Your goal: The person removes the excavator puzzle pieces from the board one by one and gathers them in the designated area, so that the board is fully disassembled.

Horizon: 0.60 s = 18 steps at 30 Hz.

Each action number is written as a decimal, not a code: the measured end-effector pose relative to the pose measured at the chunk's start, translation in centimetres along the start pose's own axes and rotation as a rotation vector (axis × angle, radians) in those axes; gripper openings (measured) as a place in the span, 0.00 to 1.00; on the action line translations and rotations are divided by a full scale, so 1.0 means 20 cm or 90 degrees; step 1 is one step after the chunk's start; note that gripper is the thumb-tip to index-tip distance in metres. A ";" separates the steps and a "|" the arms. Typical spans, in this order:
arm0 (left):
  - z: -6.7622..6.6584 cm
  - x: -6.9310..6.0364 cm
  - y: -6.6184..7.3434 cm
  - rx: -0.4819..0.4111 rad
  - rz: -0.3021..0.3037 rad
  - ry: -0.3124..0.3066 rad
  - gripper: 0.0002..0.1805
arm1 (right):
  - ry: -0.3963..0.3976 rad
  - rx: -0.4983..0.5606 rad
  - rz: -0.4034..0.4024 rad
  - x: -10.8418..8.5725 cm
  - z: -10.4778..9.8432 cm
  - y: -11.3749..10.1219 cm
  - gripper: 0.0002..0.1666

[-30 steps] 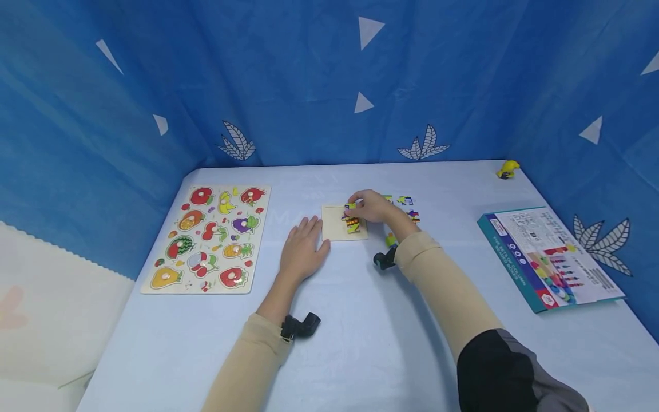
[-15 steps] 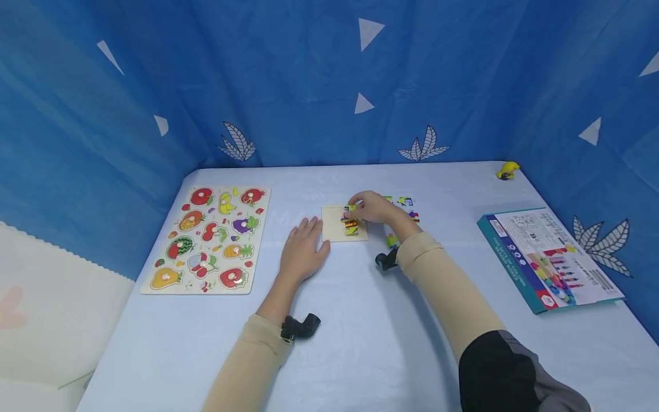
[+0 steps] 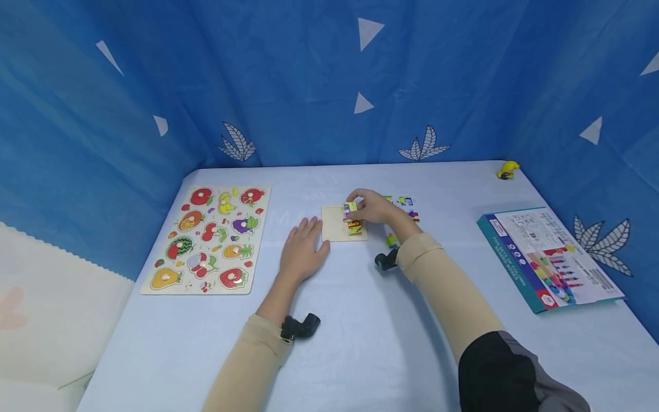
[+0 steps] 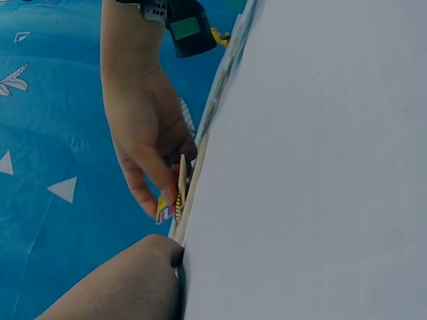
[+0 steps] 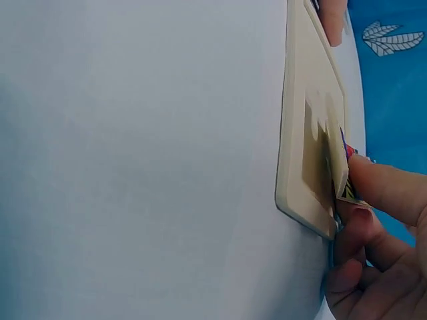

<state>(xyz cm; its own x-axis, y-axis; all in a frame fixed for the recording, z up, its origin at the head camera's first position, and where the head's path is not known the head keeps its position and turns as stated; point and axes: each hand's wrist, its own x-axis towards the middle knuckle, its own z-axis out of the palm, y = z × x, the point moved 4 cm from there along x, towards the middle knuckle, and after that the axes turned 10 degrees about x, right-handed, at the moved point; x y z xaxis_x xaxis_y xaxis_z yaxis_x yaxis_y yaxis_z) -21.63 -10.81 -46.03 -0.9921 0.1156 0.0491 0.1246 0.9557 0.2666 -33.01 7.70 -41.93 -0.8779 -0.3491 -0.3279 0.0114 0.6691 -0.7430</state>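
A small pale wooden puzzle tray [image 3: 333, 226] lies mid-table. Over its right part, my right hand [image 3: 374, 206] pinches a colourful puzzle piece [image 3: 353, 227] between thumb and fingers. In the right wrist view the piece [image 5: 339, 163] is tilted, with its pale back turned to the tray [image 5: 293, 153] and a shadow beneath it. Whether a second piece is in the grip, I cannot tell. Flat beside the tray's left edge, my left hand [image 3: 302, 249] rests with fingers straight, its fingertips and thumb close to the tray. More puzzle pieces [image 3: 405, 201] lie behind my right wrist, partly hidden.
On the left lies a fruit peg puzzle board [image 3: 206, 240]. A boxed toy set [image 3: 551, 257] sits at the right edge, and a small yellow toy figure [image 3: 507, 169] stands in the far right corner. Blue curtain [image 3: 309, 86] hangs behind the table.
The puzzle piece has turned and tilted slightly in my right hand, showing a different face at its upper end. The right fingers shifted a little; my left hand stayed still.
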 end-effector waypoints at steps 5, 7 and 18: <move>0.00 0.00 0.00 0.001 0.002 0.003 0.36 | 0.010 -0.003 -0.021 0.01 0.00 0.01 0.24; 0.00 0.00 0.00 0.003 0.002 0.003 0.36 | 0.013 -0.007 -0.031 0.01 0.00 0.01 0.23; 0.00 0.00 0.00 0.005 -0.001 0.007 0.36 | 0.018 -0.020 -0.038 0.02 0.01 0.01 0.21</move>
<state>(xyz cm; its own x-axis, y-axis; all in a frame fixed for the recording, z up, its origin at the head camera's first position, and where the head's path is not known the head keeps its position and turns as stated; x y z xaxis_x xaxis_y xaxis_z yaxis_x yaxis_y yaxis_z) -21.64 -10.78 -46.06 -0.9921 0.1110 0.0587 0.1225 0.9580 0.2592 -33.24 7.56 -42.31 -0.8895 -0.3708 -0.2671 -0.0556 0.6680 -0.7421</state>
